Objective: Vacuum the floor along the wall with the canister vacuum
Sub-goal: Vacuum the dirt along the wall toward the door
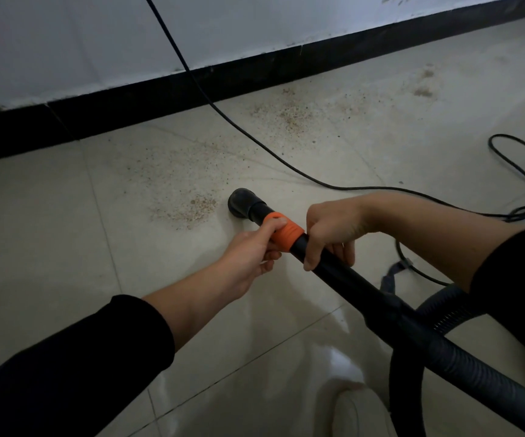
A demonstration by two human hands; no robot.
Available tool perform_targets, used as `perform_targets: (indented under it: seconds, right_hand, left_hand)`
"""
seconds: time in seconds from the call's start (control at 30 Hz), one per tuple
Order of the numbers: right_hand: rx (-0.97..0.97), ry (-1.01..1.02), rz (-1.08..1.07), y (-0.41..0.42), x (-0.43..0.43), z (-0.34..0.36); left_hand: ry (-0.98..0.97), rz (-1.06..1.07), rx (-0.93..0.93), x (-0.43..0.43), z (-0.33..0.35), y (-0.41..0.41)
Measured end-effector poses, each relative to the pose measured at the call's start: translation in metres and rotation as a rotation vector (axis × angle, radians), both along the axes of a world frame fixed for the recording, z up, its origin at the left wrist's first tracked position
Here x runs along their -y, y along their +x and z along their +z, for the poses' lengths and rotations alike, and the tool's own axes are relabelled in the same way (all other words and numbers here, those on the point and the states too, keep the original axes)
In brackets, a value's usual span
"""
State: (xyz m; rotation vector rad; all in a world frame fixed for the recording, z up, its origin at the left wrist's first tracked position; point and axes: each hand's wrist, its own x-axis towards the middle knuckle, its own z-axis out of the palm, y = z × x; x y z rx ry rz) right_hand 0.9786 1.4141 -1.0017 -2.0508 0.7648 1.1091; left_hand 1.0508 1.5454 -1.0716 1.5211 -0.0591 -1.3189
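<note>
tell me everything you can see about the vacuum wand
The vacuum wand is a rigid black tube, plastic by its look, slanting from lower right down to the tile floor. An orange ribbed collar joins it to a round black nozzle beside a patch of grit. The left hand grips the collar and the right hand grips the tube just behind it. Its rear end meets a ribbed grey hose.

We note the nozzle [243, 203] on the floor [50, 247] just right of a debris patch [192, 211], left hand [248, 263] on the collar [288, 236] behind it, right hand [330, 228] next on the wand [365, 291], cord [250, 137] lying between nozzle and baseboard [160, 99].
</note>
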Motion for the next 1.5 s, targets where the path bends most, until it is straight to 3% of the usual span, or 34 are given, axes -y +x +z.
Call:
perform_targets:
  seconds: [0.33,1.2,1.5]
  right_hand:
    - [0.001,0.043,0.085,0.007,-0.015,-0.003]
    - [0.161,0.126,0.256,0.081,-0.077,-0.015]
    - [0.201,0.057,0.244,0.081,-0.074,-0.015]
  left_hand:
    - [0.024,0.027,-0.001,-0.024,-0.004,0.003]
    - [0.104,0.359,0.185,-0.088,-0.017,0.05]
    - [0.037,0.397,0.09,-0.08,-0.021,0.057]
